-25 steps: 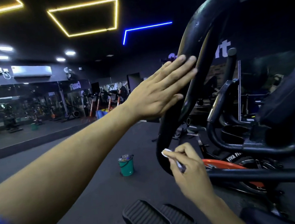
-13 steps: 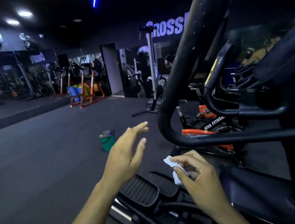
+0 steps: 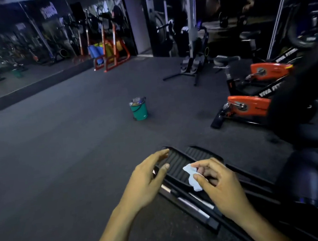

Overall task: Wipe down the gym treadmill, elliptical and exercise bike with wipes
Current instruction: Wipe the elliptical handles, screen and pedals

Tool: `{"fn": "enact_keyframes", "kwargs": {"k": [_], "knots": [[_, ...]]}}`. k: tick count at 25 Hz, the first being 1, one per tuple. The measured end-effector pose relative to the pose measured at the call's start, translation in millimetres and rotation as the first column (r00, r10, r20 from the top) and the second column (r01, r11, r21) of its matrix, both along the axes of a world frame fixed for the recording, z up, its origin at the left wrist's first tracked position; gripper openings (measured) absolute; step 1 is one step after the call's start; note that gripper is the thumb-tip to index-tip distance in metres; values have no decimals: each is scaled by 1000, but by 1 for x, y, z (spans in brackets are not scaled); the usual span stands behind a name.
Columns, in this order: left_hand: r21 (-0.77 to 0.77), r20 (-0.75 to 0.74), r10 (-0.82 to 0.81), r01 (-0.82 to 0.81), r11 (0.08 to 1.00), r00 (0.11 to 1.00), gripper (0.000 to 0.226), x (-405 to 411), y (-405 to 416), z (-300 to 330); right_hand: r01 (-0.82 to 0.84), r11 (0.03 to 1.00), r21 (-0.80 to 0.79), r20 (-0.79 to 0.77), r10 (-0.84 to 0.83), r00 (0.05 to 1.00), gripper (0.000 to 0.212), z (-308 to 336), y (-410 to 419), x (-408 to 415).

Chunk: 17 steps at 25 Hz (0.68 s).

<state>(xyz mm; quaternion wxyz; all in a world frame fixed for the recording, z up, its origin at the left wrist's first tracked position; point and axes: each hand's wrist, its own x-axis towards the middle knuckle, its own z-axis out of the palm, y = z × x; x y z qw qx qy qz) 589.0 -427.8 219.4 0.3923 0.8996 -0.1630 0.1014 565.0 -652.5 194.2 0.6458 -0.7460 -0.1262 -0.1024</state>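
Nearest to us, our right hand [image 3: 220, 183] pinches a crumpled white wipe [image 3: 191, 177] between thumb and forefinger, the other fingers curled loosely behind it. Our left hand [image 3: 147, 179] floats just beside it, empty, fingers straight and slightly spread, the thumb out to the side. Both hands hang over the ribbed black foot pedals [image 3: 179, 164] of the elliptical [image 3: 312, 181]; whether either hand touches a pedal we cannot tell. Below our right hand the machine's rails run back toward us, and to its right sits the dark rounded housing.

Past our fingertips lies bare dark gym floor [image 3: 58, 152], and well beyond the left hand a small green bucket [image 3: 139, 111] stands alone, something glinting in its top. Farther off, ahead of our right hand, two orange-cased exercise bikes [image 3: 250, 105] are parked side by side. Farthest away, beyond the bucket, we see an orange rack [image 3: 114, 53] holding blue and yellow items, with a mirrored wall [image 3: 15, 48] stretching left.
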Motion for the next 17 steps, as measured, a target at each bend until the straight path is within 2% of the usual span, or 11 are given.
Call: {"fn": "enact_keyframes", "kwargs": {"k": [5,8,11,13,15,17], "knots": [[68,-107,21,-14,998,994,39,45,59,-28,29,999,-16,-48,-30,998,30,-10,41,63],[30,-143,13,-9,1000,990,40,87,96,-42,50,997,-55,-86,-55,995,28,-17,72,96],[-3,-162,-86,86,996,983,41,141,126,-54,118,981,-156,-80,-132,988,26,-16,100,132],[-31,-158,-173,170,985,972,40,186,135,-56,214,950,-226,-16,-223,975,28,-7,113,154],[-62,-152,-239,232,971,959,39,233,125,-53,310,914,-261,30,-313,949,29,10,109,169],[-69,-146,-368,361,930,918,38,274,94,-43,468,848,-247,79,-464,882,29,27,89,177]]}}
